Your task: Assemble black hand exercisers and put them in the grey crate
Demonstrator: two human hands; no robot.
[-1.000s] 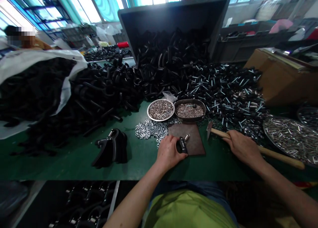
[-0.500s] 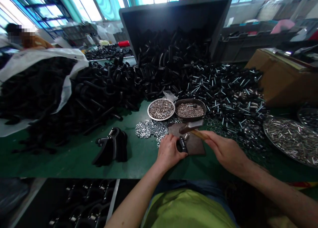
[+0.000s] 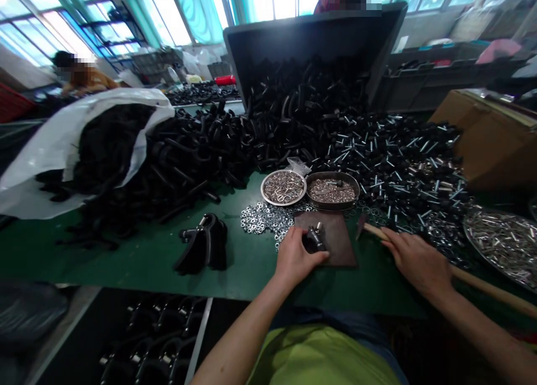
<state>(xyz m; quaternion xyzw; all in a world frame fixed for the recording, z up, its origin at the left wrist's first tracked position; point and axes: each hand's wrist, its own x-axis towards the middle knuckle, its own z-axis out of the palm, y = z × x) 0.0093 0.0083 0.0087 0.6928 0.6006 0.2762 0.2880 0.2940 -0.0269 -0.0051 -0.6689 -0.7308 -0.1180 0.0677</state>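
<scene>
My left hand (image 3: pixel 294 257) is closed round a small black plastic part (image 3: pixel 314 240) with a silver metal pin (image 3: pixel 319 227) standing up from it. That part sits on a flat brown plate (image 3: pixel 344 249) on the green table. To the right, my right hand (image 3: pixel 422 266) is wrapped round the wooden handle of a hammer (image 3: pixel 380 232). The hammer's head is low beside the plate's right edge, and its handle runs back under my forearm. Loose metal nuts (image 3: pixel 268 220) lie just beyond my left hand.
Beyond the plate stand a round dish (image 3: pixel 283 188) of metal rings and pins and an oval tin (image 3: pixel 331 191) of small metal pieces. Curved black parts (image 3: pixel 205 244) stand at left. A grey bin (image 3: pixel 314 35) spills black parts. A cardboard box (image 3: pixel 482 133) and a pin tray (image 3: pixel 501 245) are at right.
The hammer has gone from above the plate to low on the plate's right, with my right hand. My left hand stays at the black part. The camera view has shifted slightly.
</scene>
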